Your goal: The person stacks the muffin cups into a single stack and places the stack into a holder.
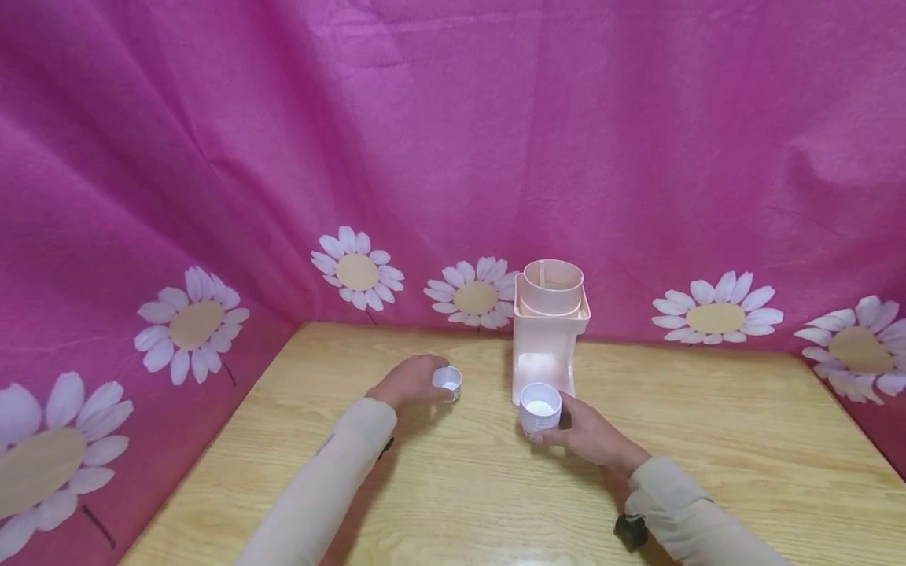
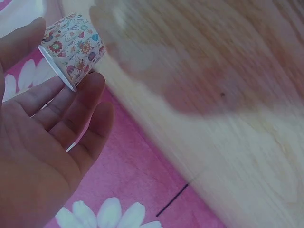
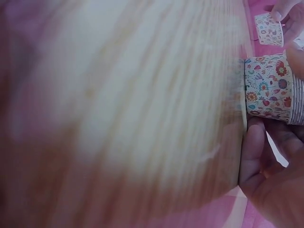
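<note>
My left hand (image 1: 413, 380) pinches a small paper cup (image 2: 78, 50) between thumb and fingers. The cup is white inside, with colourful flowers printed outside. To the right, my right hand (image 1: 593, 431) grips a stack of matching paper cups (image 3: 268, 88), thumb on one side and fingers on the other. The stacked rims show in the right wrist view, and the base of the stack is right at the tabletop. Just behind this stack stands a pale pink dispenser (image 1: 548, 334) with a round open tube on top.
The wooden table (image 1: 439, 487) reaches back to a magenta cloth (image 1: 453, 141) with large white daisies, which also hangs along the left and right sides. The dispenser stands close to the back cloth. A dark band (image 1: 630, 532) is at my right wrist.
</note>
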Demonstrator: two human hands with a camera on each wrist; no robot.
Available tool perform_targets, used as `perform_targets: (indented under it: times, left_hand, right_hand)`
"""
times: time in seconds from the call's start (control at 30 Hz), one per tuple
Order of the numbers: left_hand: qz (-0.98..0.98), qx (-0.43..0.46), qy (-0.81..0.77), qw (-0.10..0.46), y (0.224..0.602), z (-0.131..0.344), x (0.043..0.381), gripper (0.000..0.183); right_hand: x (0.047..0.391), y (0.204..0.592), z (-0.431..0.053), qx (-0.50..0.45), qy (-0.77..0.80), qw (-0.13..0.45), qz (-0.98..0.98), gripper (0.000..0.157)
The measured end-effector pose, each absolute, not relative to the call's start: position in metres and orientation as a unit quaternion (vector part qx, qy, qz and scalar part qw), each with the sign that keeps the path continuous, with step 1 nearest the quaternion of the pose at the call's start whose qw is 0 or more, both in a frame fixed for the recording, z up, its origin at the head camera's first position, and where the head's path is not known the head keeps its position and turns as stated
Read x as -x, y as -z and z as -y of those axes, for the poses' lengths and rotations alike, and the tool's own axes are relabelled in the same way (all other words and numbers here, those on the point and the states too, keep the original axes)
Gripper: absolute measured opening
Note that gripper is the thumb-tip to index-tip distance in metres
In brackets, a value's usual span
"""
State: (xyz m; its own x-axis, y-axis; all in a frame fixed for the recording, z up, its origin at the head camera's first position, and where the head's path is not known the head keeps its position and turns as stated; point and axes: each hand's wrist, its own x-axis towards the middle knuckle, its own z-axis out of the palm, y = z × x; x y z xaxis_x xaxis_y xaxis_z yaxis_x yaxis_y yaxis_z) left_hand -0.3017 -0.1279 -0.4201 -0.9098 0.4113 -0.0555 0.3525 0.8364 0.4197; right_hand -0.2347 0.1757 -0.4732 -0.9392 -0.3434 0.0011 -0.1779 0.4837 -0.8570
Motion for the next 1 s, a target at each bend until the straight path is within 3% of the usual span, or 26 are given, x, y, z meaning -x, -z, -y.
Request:
perform_targets:
  times: [0.4, 0.73, 1.0]
  left_hand:
    - [-0.942, -0.282, -0.18, 0.033, 0.403, 0.109, 0.291, 0.042]
    - [-0.93, -0.285, -0.223, 0.062, 0.391, 0.096, 0.284, 0.046]
    - [-0.915, -0.326, -0.232, 0.053, 0.386, 0.08, 0.286, 0.034]
  right_hand:
    - [0.233, 0.471, -0.176, 0.159, 0.486, 0.081, -0.856, 0.07]
    - [0.231, 0.469, -0.173, 0.157, 0.489, 0.088, -0.854, 0.072]
    - [0.233, 0.468, -0.174, 0.15, 0.483, 0.085, -0.858, 0.072]
